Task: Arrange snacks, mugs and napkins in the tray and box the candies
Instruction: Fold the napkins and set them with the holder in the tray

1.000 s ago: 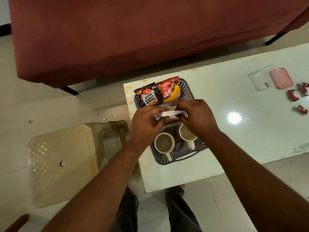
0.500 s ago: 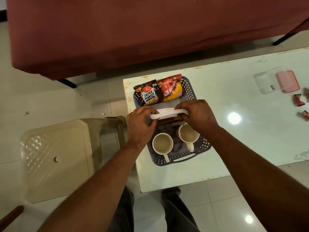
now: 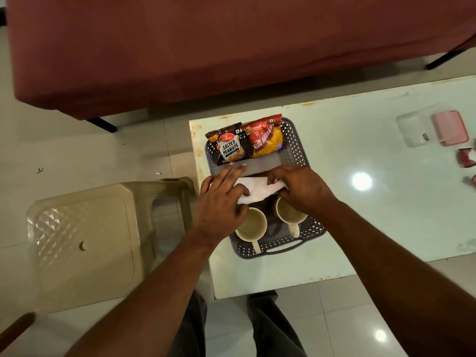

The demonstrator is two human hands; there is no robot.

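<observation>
A dark perforated tray [image 3: 296, 140] sits at the table's left end. At its far end lie a salted peanuts packet [image 3: 230, 146] and a red-yellow bhujia packet [image 3: 266, 140]. Two cream mugs [image 3: 251, 225] [image 3: 289, 213] stand at its near end. Across the middle lies a white napkin [image 3: 253, 190]. My left hand [image 3: 222, 199] rests on the napkin's left part with fingers spread straight. My right hand [image 3: 300, 190] pinches the napkin's right end. A clear box [image 3: 412, 131], its pink lid [image 3: 450, 127] and red candies [image 3: 466, 158] lie at the far right.
The pale glass table [image 3: 373, 215] carries a lamp glare spot right of the tray. A beige plastic stool [image 3: 85, 240] stands left of the table. A maroon-covered bed or sofa [image 3: 231, 47] fills the far side. My legs show below the table's near edge.
The napkin, gripped folded by both hands above the tray, now lies flatter in the tray's middle. My left hand has opened and spread over it; my right still pinches its end.
</observation>
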